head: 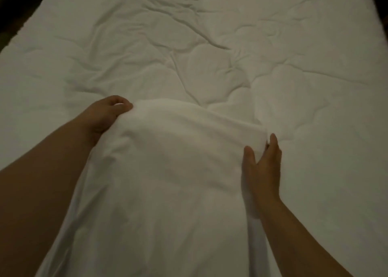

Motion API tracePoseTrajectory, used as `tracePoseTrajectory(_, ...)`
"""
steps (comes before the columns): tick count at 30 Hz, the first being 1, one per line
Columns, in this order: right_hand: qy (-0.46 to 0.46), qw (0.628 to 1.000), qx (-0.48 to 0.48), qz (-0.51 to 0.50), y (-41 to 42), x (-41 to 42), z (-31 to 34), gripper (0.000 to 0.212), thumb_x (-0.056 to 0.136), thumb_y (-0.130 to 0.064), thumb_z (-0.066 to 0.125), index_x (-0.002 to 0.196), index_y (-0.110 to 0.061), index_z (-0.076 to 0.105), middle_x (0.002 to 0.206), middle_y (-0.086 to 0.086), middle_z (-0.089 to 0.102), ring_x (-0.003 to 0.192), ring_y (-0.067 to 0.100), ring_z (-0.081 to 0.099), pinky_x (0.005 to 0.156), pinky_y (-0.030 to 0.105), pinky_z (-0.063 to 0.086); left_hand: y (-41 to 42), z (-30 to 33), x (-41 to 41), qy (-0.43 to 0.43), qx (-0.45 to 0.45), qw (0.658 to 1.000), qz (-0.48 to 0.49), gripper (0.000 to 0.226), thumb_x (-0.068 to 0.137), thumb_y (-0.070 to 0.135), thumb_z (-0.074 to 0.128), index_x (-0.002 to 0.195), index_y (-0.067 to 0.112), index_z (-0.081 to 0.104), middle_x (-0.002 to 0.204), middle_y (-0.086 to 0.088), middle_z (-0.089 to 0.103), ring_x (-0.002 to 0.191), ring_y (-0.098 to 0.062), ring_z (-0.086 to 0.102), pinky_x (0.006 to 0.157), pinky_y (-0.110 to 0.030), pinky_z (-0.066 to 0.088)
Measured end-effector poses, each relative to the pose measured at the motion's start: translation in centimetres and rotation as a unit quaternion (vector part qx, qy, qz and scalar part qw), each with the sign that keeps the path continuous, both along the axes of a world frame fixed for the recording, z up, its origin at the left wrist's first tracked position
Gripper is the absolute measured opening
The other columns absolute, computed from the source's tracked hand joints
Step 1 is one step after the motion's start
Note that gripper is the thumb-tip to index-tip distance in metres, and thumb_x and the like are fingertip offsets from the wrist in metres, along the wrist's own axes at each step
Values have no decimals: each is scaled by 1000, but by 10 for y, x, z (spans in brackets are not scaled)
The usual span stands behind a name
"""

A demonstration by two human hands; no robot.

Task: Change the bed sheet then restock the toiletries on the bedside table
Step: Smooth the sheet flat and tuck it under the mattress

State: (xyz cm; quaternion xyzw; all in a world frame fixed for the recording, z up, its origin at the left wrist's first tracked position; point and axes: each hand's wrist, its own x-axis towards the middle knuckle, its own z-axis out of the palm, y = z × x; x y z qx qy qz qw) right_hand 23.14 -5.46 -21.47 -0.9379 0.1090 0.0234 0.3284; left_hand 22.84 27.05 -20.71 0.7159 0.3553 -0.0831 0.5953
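Sheet [172, 171] bunched at near end of bed [210, 45], held between both hands.
Left hand [105, 117] fingers curl, gripping a fold; right hand [262, 167] fingers straight, pressed flat against the edge. Risk: one-sided grip lets the soft, limp white cloth slide skewed over the puffy, creased, quilted surface beneath.

I see a dim, soft, blurry picture. The white bed sheet [172, 171] looks brightest near 6 o'clock and greyer toward 12. Corners at 11 and 1 o'clock go dark. Edges bend a little.
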Motion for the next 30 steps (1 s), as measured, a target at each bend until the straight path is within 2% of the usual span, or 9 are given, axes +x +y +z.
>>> tracePoseTrajectory(2, 41, 996, 65, -41, -9, -18, 5, 66, 92, -31, 56, 146, -15, 24, 139, 12, 45, 121, 28, 48, 99, 32, 39, 2, -5, -4, 12, 61, 998, 31, 17, 93, 25, 56, 101, 12, 64, 108, -13, 64, 95, -24, 58, 80, -25, 47)
tracePoseTrajectory(4, 95, 988, 108, -50, -19, -34, 11, 53, 91, -29, 58, 139, -15, 38, 128, 8, 54, 105, 21, 53, 88, 28, 41, -1, -2, -13, 31, 102, 994, 30, 41, 96, 39, 48, 123, 9, 57, 126, -15, 56, 112, -27, 53, 92, -31, 39)
tracePoseTrajectory(8, 163, 967, 186, -58, -37, -79, 17, 41, 91, -26, 59, 129, -16, 49, 118, 1, 57, 104, 19, 54, 88, 31, 42, -11, 17, -70, 60, -35, 998, -5, 68, 82, 66, 52, 118, 9, 60, 112, -15, 63, 98, -28, 58, 87, -41, 42)
tracePoseTrajectory(12, 214, 939, 259, -73, -53, -141, 17, 34, 86, -25, 65, 117, -24, 52, 117, 1, 62, 102, 19, 60, 90, 38, 48, -14, 20, -150, 123, -31, 992, -23, 58, 80, 44, 68, 127, 15, 49, 117, -8, 59, 92, -19, 58, 75, -35, 46)
tracePoseTrajectory(15, 236, 919, 307, -72, -57, -178, 21, 68, 63, -50, 79, 121, -28, 50, 118, -1, 63, 103, 18, 61, 93, 42, 49, -27, 29, -199, 131, -37, 990, -35, 69, 69, 35, 78, 127, 13, 48, 106, -3, 61, 90, -17, 60, 70, -31, 48)
tracePoseTrajectory(18, 229, 919, 316, -50, -61, -191, 24, 63, 80, -18, 71, 134, -31, 40, 131, 2, 55, 113, 21, 57, 100, 44, 45, -36, 30, -229, 131, -5, 988, -78, 97, 40, 49, 81, 127, 18, 49, 112, -4, 63, 97, -22, 62, 84, -40, 51)
tracePoseTrajectory(22, 184, 937, 297, 25, -61, -190, 36, 86, 86, 2, 60, 148, -36, 15, 145, -16, 27, 127, 6, 35, 98, 19, 33, -46, 32, -244, 69, 35, 994, -77, 89, 74, 32, 78, 146, 28, 26, 134, 1, 46, 112, -20, 51, 88, -30, 41)
tracePoseTrajectory(25, 167, 943, 275, 89, -62, -184, 39, 80, 85, 7, 58, 139, -41, 24, 142, -20, 28, 126, -3, 31, 90, 5, 30, -51, 30, -251, 16, 125, 988, -91, 88, 88, 20, 65, 145, 49, 6, 150, -1, 33, 134, -26, 37, 103, -32, 32)
tracePoseTrajectory(30, 178, 933, 304, 74, -62, -182, 34, 68, 82, 13, 56, 128, -38, 48, 138, -7, 47, 125, 15, 46, 102, 28, 37, -62, 39, -255, -67, 223, 961, -149, 65, 96, 16, 51, 130, 60, 16, 141, -3, 47, 127, -24, 46, 91, -15, 30)
